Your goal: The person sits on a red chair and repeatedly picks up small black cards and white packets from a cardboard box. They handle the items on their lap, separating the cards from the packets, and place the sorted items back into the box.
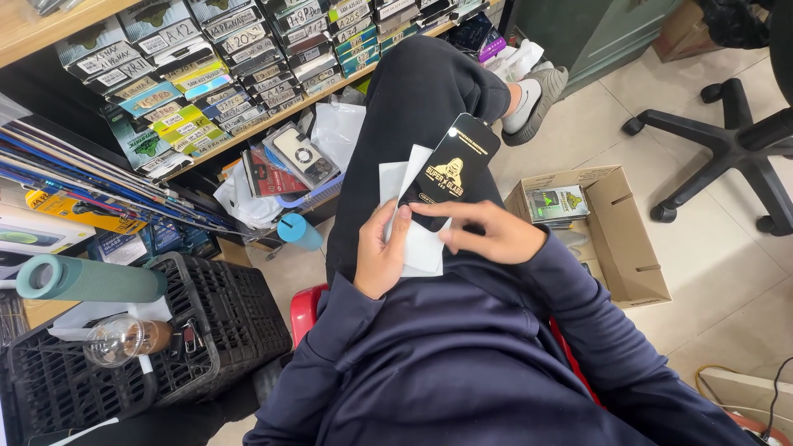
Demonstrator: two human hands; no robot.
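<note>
Dark blue sleeves frame the lap. Left hand and right hand are close together, both clamped on one black packet and the white sheets beneath it, held over the thigh. Two sheets can be counted; more may be hidden. Risk, as judged: the sheets are pinched only at their lower end, so a loosened thumb could let one slide to the floor. One cardboard box stands near the right, one black crate to the left.

Slim black packet with gold print, tilted, over white sleeves, on lap
</note>
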